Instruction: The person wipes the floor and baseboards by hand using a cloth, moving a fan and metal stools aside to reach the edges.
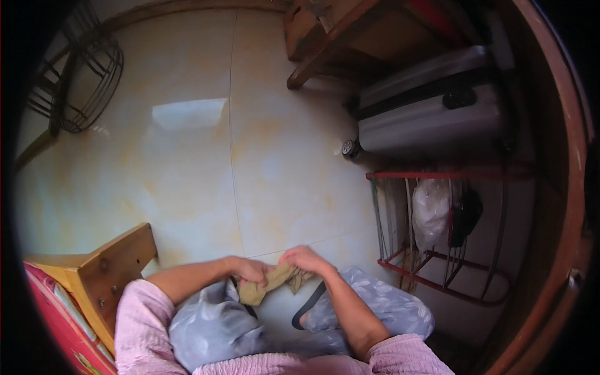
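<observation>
A crumpled khaki cloth (255,292) is stretched between my two hands, low over the floor and between my knees. It is bunched up, so I cannot make out whether it is a garment or a rag. My left hand (252,270) is closed on its left part, with the loose end hanging below the fingers. The fingers of my right hand (302,258) pinch its upper right part, and a fold droops beneath them. Grey patterned trousers (215,319) cover my bent legs on either side of the cloth.
A silver suitcase (431,122) lies on the right, beyond a red-framed metal rack (425,284) holding a clear plastic bag (431,212). Wooden furniture (122,269) stands close at my left. Farther off are a round wire stand (94,87) and a wooden cabinet (306,37). Pale tiles (187,169) cover the floor.
</observation>
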The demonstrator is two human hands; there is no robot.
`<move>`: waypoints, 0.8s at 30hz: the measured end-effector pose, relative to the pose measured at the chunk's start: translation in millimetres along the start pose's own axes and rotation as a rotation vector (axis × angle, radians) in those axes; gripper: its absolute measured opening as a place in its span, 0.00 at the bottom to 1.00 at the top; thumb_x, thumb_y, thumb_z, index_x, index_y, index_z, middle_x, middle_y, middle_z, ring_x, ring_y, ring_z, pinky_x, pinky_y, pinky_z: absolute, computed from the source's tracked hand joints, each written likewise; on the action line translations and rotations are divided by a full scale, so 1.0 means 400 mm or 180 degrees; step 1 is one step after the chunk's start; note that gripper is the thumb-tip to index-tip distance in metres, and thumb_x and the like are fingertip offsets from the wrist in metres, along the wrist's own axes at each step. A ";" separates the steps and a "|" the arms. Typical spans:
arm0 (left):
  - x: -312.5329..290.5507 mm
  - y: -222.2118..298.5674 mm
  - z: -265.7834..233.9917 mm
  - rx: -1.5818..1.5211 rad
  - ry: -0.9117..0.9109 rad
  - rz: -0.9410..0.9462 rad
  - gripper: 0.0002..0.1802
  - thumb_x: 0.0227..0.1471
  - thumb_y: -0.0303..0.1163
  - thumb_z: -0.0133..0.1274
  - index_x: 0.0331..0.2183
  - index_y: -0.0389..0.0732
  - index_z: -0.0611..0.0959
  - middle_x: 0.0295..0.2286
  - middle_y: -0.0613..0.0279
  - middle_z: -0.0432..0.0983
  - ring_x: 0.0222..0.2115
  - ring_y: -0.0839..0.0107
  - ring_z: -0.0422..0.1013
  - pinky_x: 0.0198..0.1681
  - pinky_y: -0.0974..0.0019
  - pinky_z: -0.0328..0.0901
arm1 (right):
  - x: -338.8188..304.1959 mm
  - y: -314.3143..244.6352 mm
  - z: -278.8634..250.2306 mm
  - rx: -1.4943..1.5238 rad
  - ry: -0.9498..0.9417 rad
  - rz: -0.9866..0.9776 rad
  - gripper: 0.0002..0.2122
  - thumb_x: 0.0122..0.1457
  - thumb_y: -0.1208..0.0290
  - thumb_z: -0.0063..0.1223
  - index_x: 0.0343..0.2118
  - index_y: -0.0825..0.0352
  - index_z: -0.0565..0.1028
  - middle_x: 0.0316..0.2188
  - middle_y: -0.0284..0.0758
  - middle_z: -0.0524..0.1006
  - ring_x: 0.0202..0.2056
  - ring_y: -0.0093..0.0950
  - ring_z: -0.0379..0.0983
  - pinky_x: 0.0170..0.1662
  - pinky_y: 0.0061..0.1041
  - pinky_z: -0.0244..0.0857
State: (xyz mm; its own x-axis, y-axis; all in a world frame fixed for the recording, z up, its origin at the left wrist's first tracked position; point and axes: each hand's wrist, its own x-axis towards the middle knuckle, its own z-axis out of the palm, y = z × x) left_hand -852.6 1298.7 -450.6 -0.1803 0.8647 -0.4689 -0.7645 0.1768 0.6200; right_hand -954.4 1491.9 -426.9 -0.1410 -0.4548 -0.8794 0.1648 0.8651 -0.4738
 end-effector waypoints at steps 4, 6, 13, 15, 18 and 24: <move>-0.083 0.193 -0.153 0.0802 0.0905 0.0509 0.21 0.43 0.29 0.49 0.44 0.48 0.72 0.27 0.67 0.72 0.28 0.77 0.68 0.28 0.69 0.65 | -0.026 -0.155 -0.160 0.0194 0.1420 -0.0704 0.10 0.50 0.73 0.47 0.34 0.68 0.78 0.30 0.32 0.79 0.33 0.20 0.72 0.39 0.21 0.65; -0.133 0.370 -0.232 0.1767 0.1812 0.0683 0.22 0.44 0.29 0.46 0.45 0.46 0.74 0.29 0.62 0.76 0.30 0.75 0.70 0.33 0.67 0.66 | -0.031 -0.206 -0.273 -0.0466 0.2586 -0.1290 0.11 0.51 0.74 0.45 0.35 0.67 0.77 0.30 0.36 0.78 0.33 0.24 0.73 0.39 0.24 0.66; -0.094 0.595 -0.455 0.2564 0.3750 0.1030 0.28 0.46 0.30 0.47 0.53 0.50 0.67 0.50 0.53 0.65 0.49 0.58 0.64 0.48 0.55 0.62 | 0.132 -0.319 -0.554 -0.3144 0.4354 -0.1143 0.20 0.47 0.78 0.46 0.47 0.68 0.68 0.45 0.44 0.68 0.50 0.40 0.62 0.52 0.37 0.56; -0.027 0.594 -0.473 0.3143 0.3925 0.0422 0.30 0.47 0.35 0.48 0.54 0.54 0.65 0.54 0.57 0.59 0.53 0.57 0.59 0.51 0.51 0.59 | 0.210 -0.288 -0.600 -0.3104 0.3626 -0.0343 0.24 0.49 0.73 0.45 0.51 0.71 0.61 0.49 0.48 0.64 0.53 0.43 0.59 0.55 0.39 0.53; 0.060 0.585 -0.509 0.3801 0.3900 -0.0282 0.30 0.51 0.40 0.46 0.57 0.60 0.61 0.61 0.64 0.46 0.61 0.54 0.44 0.57 0.42 0.48 | 0.294 -0.266 -0.678 -0.2412 0.2976 0.0112 0.30 0.53 0.64 0.42 0.58 0.71 0.50 0.56 0.52 0.57 0.57 0.47 0.53 0.59 0.40 0.48; 0.141 0.509 -0.587 0.4127 0.4200 -0.0312 0.29 0.53 0.35 0.42 0.57 0.58 0.60 0.60 0.61 0.47 0.60 0.54 0.44 0.59 0.46 0.45 | 0.325 -0.322 -0.721 -0.1409 0.2055 0.0502 0.41 0.51 0.49 0.41 0.62 0.67 0.39 0.62 0.53 0.39 0.61 0.49 0.45 0.61 0.34 0.45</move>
State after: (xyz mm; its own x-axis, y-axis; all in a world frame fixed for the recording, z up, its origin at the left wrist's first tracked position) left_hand -1163.9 1273.0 -498.5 -0.9637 0.0605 -0.2599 -0.0209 0.9538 0.2998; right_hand -1275.7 1382.5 -466.8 -0.7080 -0.2249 -0.6694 -0.1542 0.9743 -0.1643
